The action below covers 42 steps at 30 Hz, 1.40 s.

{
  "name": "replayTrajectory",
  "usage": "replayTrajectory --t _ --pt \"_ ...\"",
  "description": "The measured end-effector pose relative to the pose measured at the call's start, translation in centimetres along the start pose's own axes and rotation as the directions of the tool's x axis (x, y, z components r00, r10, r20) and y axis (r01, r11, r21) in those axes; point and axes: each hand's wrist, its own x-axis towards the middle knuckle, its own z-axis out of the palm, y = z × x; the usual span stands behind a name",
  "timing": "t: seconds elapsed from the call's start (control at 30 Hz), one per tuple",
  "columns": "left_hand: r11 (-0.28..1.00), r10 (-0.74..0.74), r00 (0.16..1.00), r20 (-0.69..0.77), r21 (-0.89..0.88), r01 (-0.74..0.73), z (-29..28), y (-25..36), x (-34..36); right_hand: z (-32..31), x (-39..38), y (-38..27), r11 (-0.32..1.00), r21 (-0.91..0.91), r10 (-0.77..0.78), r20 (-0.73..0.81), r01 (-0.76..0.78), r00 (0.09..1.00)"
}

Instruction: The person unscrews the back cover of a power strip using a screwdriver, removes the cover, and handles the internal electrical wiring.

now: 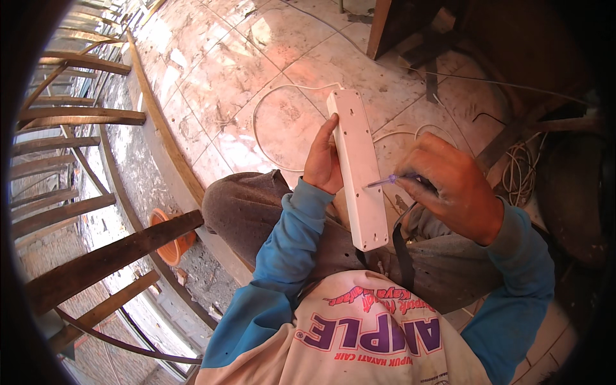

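Note:
A long white power strip (359,170) lies face down above my lap, its back with small screw holes and hanging slots turned up. My left hand (324,160) grips its left edge near the upper half, thumb on the back face. In my right hand (449,186) is a small screwdriver (388,181) with a translucent purple handle. Its tip points at the middle of the strip's back; whether it touches a screw cannot be made out. A white cord (256,122) leaves the strip's far end and loops over the floor to the left.
Dirty floor tiles (231,70) spread ahead. Wooden railing bars (83,115) stand at the left, with an orange clay pot (168,240) between them. A coiled cable (518,170) lies at the right, near dark wooden furniture (410,32). A bent black hex key (489,117) rests on the tiles.

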Motion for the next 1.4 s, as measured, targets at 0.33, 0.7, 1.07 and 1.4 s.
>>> replayTrajectory --t 0.33,0.7,1.07,1.4 --pt "0.984 -0.037 0.999 -0.039 0.172 0.043 2.5 -2.1 -0.8 -1.2 0.0 1.1 0.998 -0.056 0.009 -0.076 -0.013 0.997" --pt "0.993 0.071 0.995 0.068 0.09 -0.077 1.5 -0.9 -0.2 -2.0 -0.5 -0.2 0.999 0.033 0.037 0.04 -0.038 0.999" --pt "0.957 0.273 0.959 0.078 0.078 -0.279 2.3 -0.4 -0.3 0.0 -0.8 -1.2 0.998 0.061 -0.034 0.064 0.03 0.997" --pt "0.821 0.512 0.859 -0.006 0.296 -0.488 0.3 -0.3 0.5 1.4 -2.1 -1.7 0.959 -0.234 0.208 0.215 -0.157 0.954"
